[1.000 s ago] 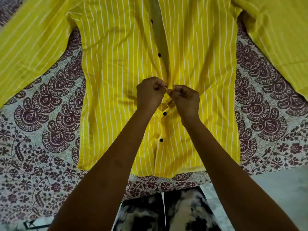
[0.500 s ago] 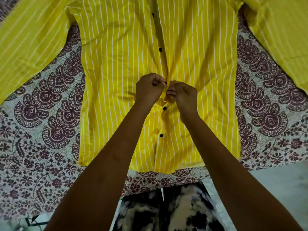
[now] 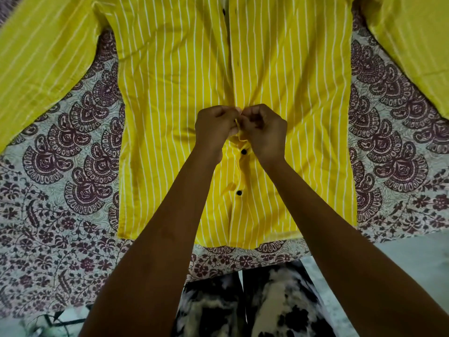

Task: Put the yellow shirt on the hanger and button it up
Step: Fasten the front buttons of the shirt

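A paisley-printed bedsheet [image 3: 73, 152] carries the yellow shirt [image 3: 175, 98], spread flat. At its placket, left hand [image 3: 216, 127] and right hand [image 3: 264, 130] meet — fingers pinched tight on the fabric edges — just above a fastened black button [image 3: 243, 152].

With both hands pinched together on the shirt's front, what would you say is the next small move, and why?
Probably finish pushing this button through its hole: the left hand and right hand pinch the placket of the yellow shirt, two buttons below look fastened, and the front above gapes open.
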